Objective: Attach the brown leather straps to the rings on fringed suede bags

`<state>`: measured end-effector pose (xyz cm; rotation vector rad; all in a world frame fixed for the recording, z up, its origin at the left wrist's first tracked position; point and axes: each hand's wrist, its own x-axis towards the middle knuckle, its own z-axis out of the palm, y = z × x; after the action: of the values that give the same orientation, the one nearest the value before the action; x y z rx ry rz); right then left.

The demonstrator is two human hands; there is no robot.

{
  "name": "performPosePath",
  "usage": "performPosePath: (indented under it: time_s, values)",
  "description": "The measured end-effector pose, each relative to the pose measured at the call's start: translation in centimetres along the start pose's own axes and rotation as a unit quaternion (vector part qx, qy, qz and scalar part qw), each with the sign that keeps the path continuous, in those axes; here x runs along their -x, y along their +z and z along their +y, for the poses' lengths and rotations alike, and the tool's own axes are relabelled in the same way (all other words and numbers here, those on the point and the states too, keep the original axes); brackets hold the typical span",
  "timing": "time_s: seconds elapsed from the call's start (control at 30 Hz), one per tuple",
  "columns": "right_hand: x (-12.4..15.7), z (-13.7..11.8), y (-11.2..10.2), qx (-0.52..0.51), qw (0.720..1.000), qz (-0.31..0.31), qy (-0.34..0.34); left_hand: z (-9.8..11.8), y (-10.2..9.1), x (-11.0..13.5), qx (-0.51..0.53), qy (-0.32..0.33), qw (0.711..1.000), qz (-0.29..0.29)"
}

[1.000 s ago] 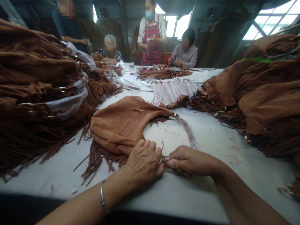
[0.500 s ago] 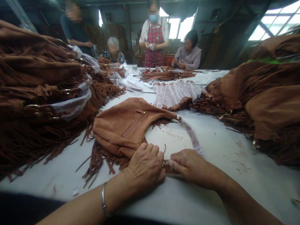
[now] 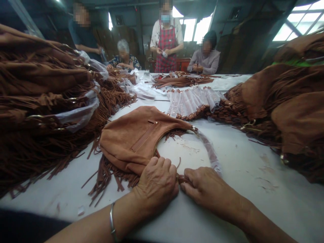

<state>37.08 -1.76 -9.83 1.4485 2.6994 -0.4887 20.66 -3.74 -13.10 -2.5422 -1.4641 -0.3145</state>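
Observation:
A brown suede handbag [image 3: 126, 135] with a zip pocket and fringe lies on the white table [image 3: 253, 202]. Its curved strap [image 3: 211, 152], wrapped in clear plastic, runs from the far corner round to the near side. My left hand [image 3: 159, 182] is closed around the bag's near corner, where the strap joins; the fingers hide the fitting. My right hand [image 3: 202, 184] pinches the brown end of the strap just to the right of it. A short piece of strap shows between the two hands.
Fringed brown bags are piled high at the left [image 3: 45, 111] and right [image 3: 298, 104]. Beyond the handbag lies a row of plastic-wrapped straps [image 3: 194, 101]. Several people are at the table's far side, one in a checked apron [image 3: 166, 50]. Scraps dot the tabletop.
My right hand has turned slightly, its fingers now curled more tightly over the strap end. My left hand keeps its hold, and the bag has barely moved.

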Motion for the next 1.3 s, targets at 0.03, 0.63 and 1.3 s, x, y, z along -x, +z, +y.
performPosePath:
  time_s: [0.03, 0.63, 1.3]
  values:
    - [0.0, -0.1, 0.2, 0.004, 1.000, 0.001, 0.007, 0.0, 0.1, 0.0, -0.001, -0.002, 1.000, 0.002]
    - [-0.2, -0.1, 1.2, -0.052, 0.996, 0.067, -0.042, -1.1, -1.4, -0.4, 0.059, 0.081, 0.991, -0.088]
    - [-0.6, 0.7, 0.3, -0.559, 0.811, -0.175, 0.016, -1.8, -0.8, -0.4, 0.050, 0.030, 0.997, -0.047]
